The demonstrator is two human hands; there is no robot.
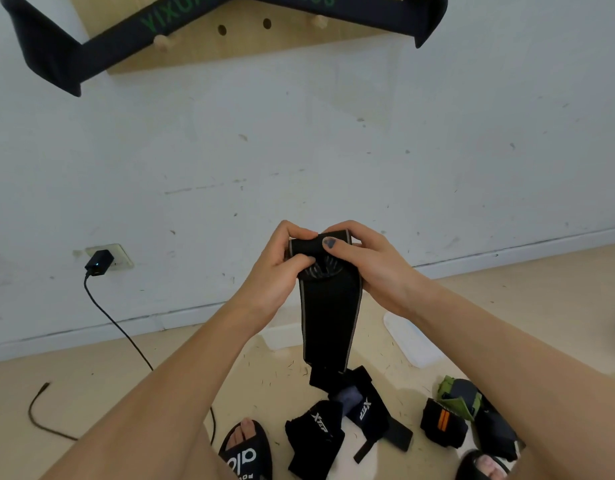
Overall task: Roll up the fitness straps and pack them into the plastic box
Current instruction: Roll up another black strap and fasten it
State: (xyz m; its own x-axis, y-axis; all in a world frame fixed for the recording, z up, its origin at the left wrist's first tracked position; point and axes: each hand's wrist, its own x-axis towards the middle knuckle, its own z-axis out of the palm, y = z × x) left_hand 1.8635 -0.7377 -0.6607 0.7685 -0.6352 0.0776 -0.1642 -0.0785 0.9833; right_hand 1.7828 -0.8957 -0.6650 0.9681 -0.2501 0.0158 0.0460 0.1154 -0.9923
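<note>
Rolling begins at the top end of the black strap (328, 306), held in the air above the floor (91, 393). The left hand (278, 268) and right hand (365, 261) each pinch that end from opposite sides, thumbs on the front face, apparently to keep the first turn tight. Its long axis hangs nearly vertical, with the free end touching the loose straps (334, 431) on the floor. The clear plastic box (411, 337) lies just right of the hanging strap.

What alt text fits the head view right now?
Both hands, left hand and right hand, grip the rolled top of a black strap hanging toward the floor, where more straps lie by a clear plastic box.
</note>
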